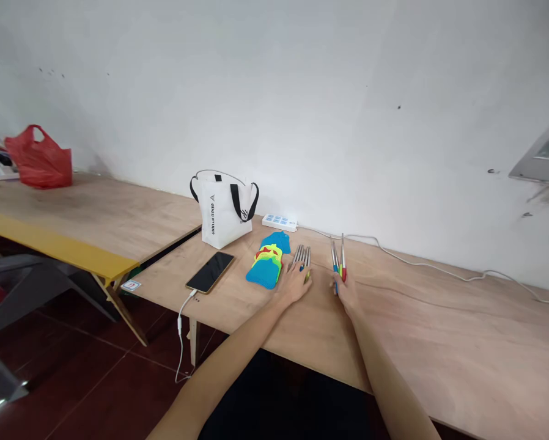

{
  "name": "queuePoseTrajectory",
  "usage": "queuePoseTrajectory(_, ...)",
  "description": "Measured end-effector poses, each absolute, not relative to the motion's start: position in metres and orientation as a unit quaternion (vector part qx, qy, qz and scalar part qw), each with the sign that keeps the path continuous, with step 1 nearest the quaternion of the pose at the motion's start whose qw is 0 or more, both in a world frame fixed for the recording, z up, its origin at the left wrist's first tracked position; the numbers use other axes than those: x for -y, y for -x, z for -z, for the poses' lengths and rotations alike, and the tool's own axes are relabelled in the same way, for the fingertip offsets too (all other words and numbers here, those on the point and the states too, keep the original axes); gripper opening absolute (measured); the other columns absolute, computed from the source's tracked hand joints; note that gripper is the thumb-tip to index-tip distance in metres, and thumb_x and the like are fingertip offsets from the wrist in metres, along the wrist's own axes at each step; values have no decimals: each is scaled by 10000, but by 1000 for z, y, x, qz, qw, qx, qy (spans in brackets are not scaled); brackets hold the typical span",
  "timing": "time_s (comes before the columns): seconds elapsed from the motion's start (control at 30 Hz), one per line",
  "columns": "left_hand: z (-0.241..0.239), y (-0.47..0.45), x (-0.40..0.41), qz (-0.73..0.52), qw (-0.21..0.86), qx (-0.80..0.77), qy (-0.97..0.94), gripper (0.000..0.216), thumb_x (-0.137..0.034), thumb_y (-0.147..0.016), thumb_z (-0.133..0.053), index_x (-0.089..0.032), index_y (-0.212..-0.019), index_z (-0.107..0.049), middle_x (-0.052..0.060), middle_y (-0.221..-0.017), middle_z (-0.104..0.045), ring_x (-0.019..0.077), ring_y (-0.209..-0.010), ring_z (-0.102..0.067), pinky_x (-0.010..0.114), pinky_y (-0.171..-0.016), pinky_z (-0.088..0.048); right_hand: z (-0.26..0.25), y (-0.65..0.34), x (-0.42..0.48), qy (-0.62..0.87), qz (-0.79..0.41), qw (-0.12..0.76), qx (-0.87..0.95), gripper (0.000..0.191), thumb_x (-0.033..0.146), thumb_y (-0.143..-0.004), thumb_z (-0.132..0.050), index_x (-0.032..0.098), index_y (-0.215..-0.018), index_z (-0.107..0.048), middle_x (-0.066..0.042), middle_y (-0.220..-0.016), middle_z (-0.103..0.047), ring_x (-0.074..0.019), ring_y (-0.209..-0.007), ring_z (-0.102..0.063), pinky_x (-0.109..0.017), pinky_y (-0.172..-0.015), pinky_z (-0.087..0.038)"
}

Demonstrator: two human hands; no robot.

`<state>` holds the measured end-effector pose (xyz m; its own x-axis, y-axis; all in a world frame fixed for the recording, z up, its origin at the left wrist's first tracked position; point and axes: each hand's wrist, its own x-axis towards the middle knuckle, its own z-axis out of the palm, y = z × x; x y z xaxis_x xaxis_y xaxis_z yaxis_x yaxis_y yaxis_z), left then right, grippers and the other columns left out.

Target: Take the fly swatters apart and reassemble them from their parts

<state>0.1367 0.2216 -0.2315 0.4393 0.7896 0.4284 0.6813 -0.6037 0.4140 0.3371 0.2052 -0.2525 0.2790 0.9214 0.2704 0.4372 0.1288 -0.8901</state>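
Several metal forks [302, 252] lie side by side with their tines pointing toward the wall. My left hand [293, 282] is closed over their handles, and a bit of a yellow one shows beside my fingers. To the right, my right hand [346, 292] grips a few slim metal utensils with coloured handles [339, 269] in blue, green and red. Their far ends are thin, and I cannot make out whether they are knives. Just left of my left hand is an overlapping row of flat blue, yellow, red and green pieces [265, 270].
A phone [211, 272] on a white charging cable [180, 324] lies left. Behind it stands a white tote bag [226, 211]. A power strip [279, 222] sits by the wall, its cord running right. A red plastic bag [43, 159] rests on the neighbouring table [100, 214].
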Motion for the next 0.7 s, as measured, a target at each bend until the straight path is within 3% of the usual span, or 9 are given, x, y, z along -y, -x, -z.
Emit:
queuePoseTrajectory(0.1,235,-143,-225,-404,194,-403,-798,388,-388,-983,-505,-193,-1310,-582,149,-1390,-576,287,-1339,-508,477,-1184,-349,254,-329,-202,545,-294,588,520,569,754,-852,-498,232,-1080,-487,-51,-945,-666,-162,-661,-630,-274,-526,-475)
queuePoseTrajectory(0.27,220,-155,-231,-526,438,-308,-660,569,-502,-925,-633,-203,-1390,-499,152,-1439,-551,253,-1368,-509,423,-1174,-385,248,-302,-194,453,-380,617,519,583,666,-797,-689,238,-1156,-525,-60,-1045,-695,-202,-817,-683,-302,-612,-549)
queuePoseTrajectory(0.37,194,-154,-233,-482,563,-272,-614,665,-548,-878,-687,-220,-1424,-498,145,-1342,-633,242,-1092,-685,392,-960,-555,243,-287,-183,419,-426,588,545,582,628,-796,-726,230,-1193,-571,-69,-1061,-715,-236,-918,-690,-344,-725,-572)
queuePoseTrajectory(0.43,177,-152,-232,-431,616,-241,-615,648,-572,-873,-687,-219,-1398,-547,139,-1267,-683,222,-898,-727,366,-811,-598,240,-281,-173,408,-450,561,563,530,605,-797,-745,219,-1139,-621,-73,-1038,-731,-249,-940,-692,-368,-799,-567)
queuePoseTrajectory(0.57,160,-151,-225,-376,694,-150,-595,565,-542,-874,-715,-134,-1260,-659,185,-1171,-726,257,-1005,-731,344,-872,-589,235,-280,-157,402,-476,526,579,490,601,-797,-758,204,-1069,-665,-76,-991,-747,-257,-920,-701,-412,-888,-549)
queuePoseTrajectory(0.7,159,-156,-215,-366,734,-127,-558,583,-519,-820,-789,-114,-1217,-653,178,-1067,-745,243,-868,-753,328,-767,-613,231,-283,-146,412,-477,482,609,534,701,-844,-648,190,-992,-693,-80,-929,-743,-234,-827,-695,-410,-865,-547)
